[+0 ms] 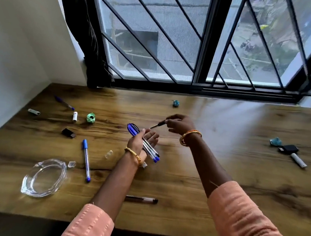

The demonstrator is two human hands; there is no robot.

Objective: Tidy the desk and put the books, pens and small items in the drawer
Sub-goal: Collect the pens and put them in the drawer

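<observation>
Head view: three loose desk pens point(86, 160).

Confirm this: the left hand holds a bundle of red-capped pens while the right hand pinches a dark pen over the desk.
Not quite. In the head view the bundle of pens in the left hand has blue caps, not red. The rest holds: the right hand pinches a dark pen over the desk.

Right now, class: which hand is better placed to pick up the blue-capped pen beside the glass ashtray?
Probably the right hand: it pinches one pen only, while the left hand is full.
</observation>
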